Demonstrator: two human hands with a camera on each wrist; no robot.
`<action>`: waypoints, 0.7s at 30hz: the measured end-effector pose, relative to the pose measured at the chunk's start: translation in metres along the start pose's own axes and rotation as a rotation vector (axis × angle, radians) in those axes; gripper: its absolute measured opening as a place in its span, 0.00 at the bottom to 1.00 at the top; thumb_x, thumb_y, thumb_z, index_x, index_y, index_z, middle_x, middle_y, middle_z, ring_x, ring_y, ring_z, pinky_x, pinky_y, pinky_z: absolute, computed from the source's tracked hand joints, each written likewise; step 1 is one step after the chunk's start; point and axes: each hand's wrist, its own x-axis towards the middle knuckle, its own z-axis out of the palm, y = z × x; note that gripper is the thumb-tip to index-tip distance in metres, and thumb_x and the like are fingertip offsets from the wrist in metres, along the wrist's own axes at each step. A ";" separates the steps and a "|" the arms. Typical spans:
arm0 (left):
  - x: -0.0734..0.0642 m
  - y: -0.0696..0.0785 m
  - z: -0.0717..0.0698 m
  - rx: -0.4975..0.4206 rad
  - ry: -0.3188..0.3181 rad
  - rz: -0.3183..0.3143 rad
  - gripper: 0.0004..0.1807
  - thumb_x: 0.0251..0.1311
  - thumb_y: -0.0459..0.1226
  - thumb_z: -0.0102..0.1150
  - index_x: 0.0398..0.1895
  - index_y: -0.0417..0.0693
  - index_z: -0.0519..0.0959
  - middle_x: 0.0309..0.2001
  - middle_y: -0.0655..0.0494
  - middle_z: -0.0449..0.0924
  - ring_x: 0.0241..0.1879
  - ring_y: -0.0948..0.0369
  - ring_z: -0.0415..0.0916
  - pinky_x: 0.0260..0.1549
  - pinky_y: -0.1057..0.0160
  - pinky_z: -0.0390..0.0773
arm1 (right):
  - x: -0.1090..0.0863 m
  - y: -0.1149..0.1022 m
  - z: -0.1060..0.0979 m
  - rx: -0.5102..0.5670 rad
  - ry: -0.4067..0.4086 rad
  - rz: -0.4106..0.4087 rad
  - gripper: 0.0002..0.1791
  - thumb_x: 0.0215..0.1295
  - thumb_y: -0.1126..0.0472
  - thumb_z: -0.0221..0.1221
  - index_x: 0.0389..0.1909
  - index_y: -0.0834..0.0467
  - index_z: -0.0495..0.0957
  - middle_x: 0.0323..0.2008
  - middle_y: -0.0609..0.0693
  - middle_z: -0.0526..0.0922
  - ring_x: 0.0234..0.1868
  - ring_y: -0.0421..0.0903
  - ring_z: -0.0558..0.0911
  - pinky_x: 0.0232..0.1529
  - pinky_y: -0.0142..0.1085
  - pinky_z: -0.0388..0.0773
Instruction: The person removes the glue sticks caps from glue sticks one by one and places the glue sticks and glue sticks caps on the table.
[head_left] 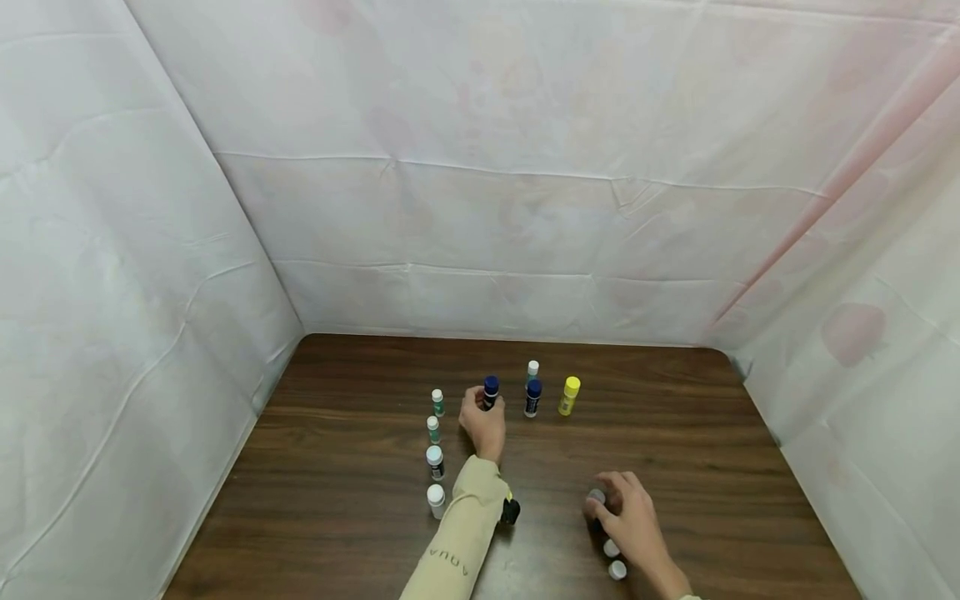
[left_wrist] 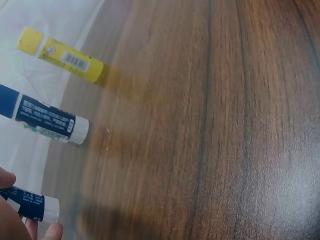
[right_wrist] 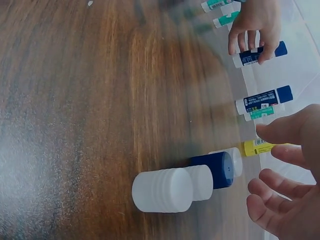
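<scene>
Pinching navy stick w/ L hand, below ctr. of head view; prob. best keeping it vert. Holding R hand wide nr. cylinders, lower rt.

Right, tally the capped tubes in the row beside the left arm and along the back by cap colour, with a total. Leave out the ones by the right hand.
White-capped tubes: 5
Navy-capped tubes, one held in the left hand: 2
Yellow-capped tube: 1
Total: 8
</scene>
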 end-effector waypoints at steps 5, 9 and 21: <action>-0.002 0.007 -0.001 -0.017 -0.009 0.014 0.13 0.43 0.24 0.69 0.33 0.42 0.80 0.35 0.49 0.79 0.38 0.52 0.75 0.43 0.52 0.73 | 0.000 -0.001 -0.002 0.001 0.022 -0.010 0.22 0.50 0.64 0.70 0.48 0.60 0.78 0.41 0.54 0.76 0.34 0.45 0.76 0.33 0.39 0.76; -0.004 0.011 -0.002 -0.020 -0.013 0.029 0.13 0.43 0.25 0.69 0.33 0.43 0.80 0.35 0.50 0.79 0.39 0.52 0.75 0.44 0.52 0.73 | 0.000 -0.002 -0.005 0.010 0.035 -0.012 0.22 0.50 0.66 0.70 0.48 0.60 0.78 0.41 0.54 0.76 0.35 0.46 0.76 0.33 0.40 0.76; -0.011 0.025 -0.011 -0.021 -0.050 0.049 0.14 0.44 0.26 0.70 0.34 0.47 0.80 0.36 0.53 0.78 0.42 0.52 0.75 0.45 0.52 0.72 | 0.003 -0.013 -0.014 0.022 0.143 -0.112 0.19 0.47 0.70 0.70 0.42 0.59 0.80 0.37 0.51 0.77 0.32 0.48 0.75 0.31 0.40 0.75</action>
